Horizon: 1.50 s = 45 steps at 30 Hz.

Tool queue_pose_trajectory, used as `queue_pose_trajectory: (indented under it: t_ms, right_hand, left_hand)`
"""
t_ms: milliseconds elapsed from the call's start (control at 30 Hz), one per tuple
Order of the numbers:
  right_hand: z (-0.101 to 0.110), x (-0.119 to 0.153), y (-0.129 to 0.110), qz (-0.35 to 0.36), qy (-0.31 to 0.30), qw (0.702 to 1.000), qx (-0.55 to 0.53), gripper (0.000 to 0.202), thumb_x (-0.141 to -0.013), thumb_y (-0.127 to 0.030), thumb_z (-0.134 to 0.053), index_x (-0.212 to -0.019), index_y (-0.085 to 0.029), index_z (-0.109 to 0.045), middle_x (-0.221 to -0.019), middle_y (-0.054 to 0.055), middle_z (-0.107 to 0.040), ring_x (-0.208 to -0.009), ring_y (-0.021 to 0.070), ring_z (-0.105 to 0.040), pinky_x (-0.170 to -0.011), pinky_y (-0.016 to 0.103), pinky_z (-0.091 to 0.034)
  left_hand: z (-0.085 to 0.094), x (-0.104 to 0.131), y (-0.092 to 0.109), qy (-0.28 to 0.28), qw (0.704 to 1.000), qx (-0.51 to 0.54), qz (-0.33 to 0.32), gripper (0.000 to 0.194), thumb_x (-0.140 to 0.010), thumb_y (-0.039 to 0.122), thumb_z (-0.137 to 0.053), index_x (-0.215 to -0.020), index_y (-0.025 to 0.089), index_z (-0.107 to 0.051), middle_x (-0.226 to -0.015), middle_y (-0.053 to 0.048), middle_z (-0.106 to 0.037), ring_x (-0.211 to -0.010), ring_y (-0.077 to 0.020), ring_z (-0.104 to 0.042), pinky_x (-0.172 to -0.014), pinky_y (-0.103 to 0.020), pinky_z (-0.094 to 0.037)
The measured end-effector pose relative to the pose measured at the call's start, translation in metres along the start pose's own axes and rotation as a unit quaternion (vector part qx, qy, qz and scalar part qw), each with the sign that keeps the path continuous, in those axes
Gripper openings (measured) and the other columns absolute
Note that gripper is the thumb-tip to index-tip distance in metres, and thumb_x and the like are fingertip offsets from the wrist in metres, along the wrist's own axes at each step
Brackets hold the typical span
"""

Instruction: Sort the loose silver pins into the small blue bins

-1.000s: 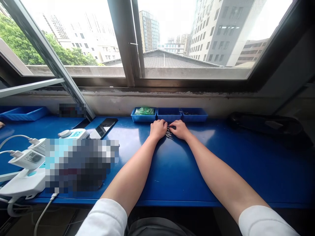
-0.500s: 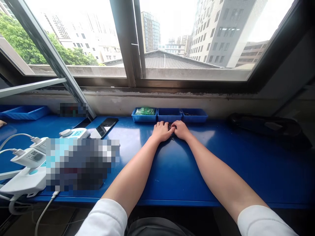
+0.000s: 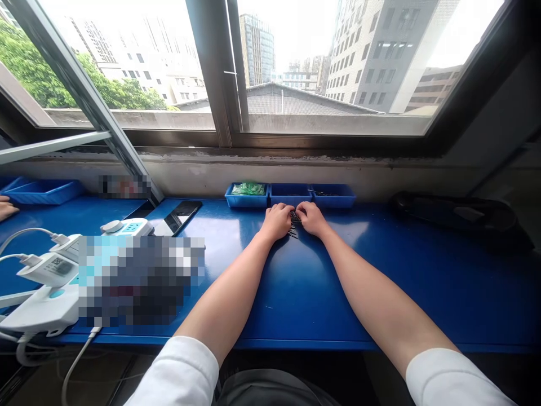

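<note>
Just parted curled left hand [image 3: 278,220] and right hand [image 3: 311,219] slightly, uncovering more thin dark pieces [image 3: 292,232] between on the table [image 3: 296,304], so easier to get at. Can't tell if pinching any.

A blue table [image 3: 296,304] (its top shiny with reflected light) carries three small blue trays [image 3: 291,201] at twelve o'clock, thin dark pieces [image 3: 293,232] just nearer, a phone [image 3: 186,214] at eleven, a white power strip [image 3: 34,313] at ten, and a dark object [image 3: 456,219] towards two.
</note>
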State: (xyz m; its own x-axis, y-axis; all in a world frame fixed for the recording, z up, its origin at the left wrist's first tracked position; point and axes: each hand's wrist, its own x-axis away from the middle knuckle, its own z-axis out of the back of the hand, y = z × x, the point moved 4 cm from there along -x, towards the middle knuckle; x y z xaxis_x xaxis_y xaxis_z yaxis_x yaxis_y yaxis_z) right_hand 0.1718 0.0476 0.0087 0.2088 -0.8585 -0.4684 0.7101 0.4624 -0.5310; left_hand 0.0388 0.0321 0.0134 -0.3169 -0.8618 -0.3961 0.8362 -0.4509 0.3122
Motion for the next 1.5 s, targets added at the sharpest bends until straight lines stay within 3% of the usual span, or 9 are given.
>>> queue_pose_trajectory:
  t_ms: [267, 700, 867, 967, 1133, 1500]
  right_hand:
    - [-0.002, 0.000, 0.004, -0.016, 0.012, 1.000, 0.024, 0.014, -0.079, -0.025, -0.055, -0.086, -0.019, -0.064, -0.088, 0.006, -0.066, -0.087, 0.0214, -0.055, -0.083, 0.036, -0.043]
    - [0.003, 0.004, -0.003, 0.009, 0.021, 0.998, -0.057, 0.019, -0.066, -0.014, -0.056, -0.081, -0.018, -0.067, -0.084, 0.004, -0.065, -0.074, 0.0158, -0.059, -0.072, 0.028, -0.049]
    - [0.006, 0.003, 0.001, -0.052, 0.069, 0.996, 0.030, 0.023, -0.071, -0.018, -0.055, -0.091, -0.018, -0.067, -0.098, 0.007, -0.066, -0.096, 0.0229, -0.056, -0.087, 0.037, -0.045]
    - [0.003, 0.002, 0.006, -0.113, 0.047, 0.988, 0.099, 0.031, -0.075, -0.028, -0.057, -0.103, -0.018, -0.066, -0.112, 0.010, -0.061, -0.108, 0.0294, -0.049, -0.090, 0.044, -0.042]
    - [-0.004, 0.000, 0.006, -0.112, -0.012, 0.986, 0.123, 0.024, -0.081, -0.035, -0.051, -0.089, -0.020, -0.069, -0.103, 0.009, -0.063, -0.102, 0.0282, -0.051, -0.087, 0.043, -0.040]
    - [-0.004, -0.001, 0.004, -0.066, -0.014, 0.995, 0.071, 0.013, -0.082, -0.026, -0.053, -0.077, -0.021, -0.064, -0.091, 0.004, -0.066, -0.091, 0.0220, -0.053, -0.084, 0.037, -0.039]
  left_hand:
    - [-0.003, -0.001, 0.000, -0.034, 0.999, 0.004, -0.013, 0.032, -0.090, 0.026, -0.037, -0.097, 0.025, -0.069, -0.112, -0.004, -0.064, -0.106, -0.0219, -0.054, -0.094, -0.040, -0.036]
    - [-0.002, -0.004, -0.005, -0.007, 0.998, 0.058, -0.006, 0.020, -0.082, 0.029, -0.050, -0.086, 0.022, -0.068, -0.094, -0.004, -0.065, -0.095, -0.0203, -0.059, -0.088, -0.036, -0.041]
    - [-0.001, -0.004, -0.004, -0.007, 0.999, 0.053, -0.007, 0.018, -0.082, 0.029, -0.051, -0.084, 0.022, -0.068, -0.092, -0.004, -0.064, -0.093, -0.0202, -0.059, -0.087, -0.035, -0.041]
    - [0.000, -0.004, -0.003, -0.011, 0.999, 0.049, -0.001, 0.019, -0.082, 0.029, -0.051, -0.084, 0.022, -0.068, -0.093, -0.004, -0.064, -0.094, -0.0201, -0.058, -0.088, -0.035, -0.041]
    - [0.000, -0.004, -0.003, -0.011, 0.999, 0.050, -0.006, 0.019, -0.083, 0.030, -0.051, -0.084, 0.022, -0.067, -0.093, -0.004, -0.064, -0.094, -0.0204, -0.058, -0.087, -0.035, -0.041]
    - [0.000, -0.004, -0.003, -0.010, 0.999, 0.041, -0.012, 0.019, -0.084, 0.031, -0.050, -0.084, 0.022, -0.066, -0.093, -0.004, -0.064, -0.094, -0.0214, -0.059, -0.086, -0.036, -0.041]
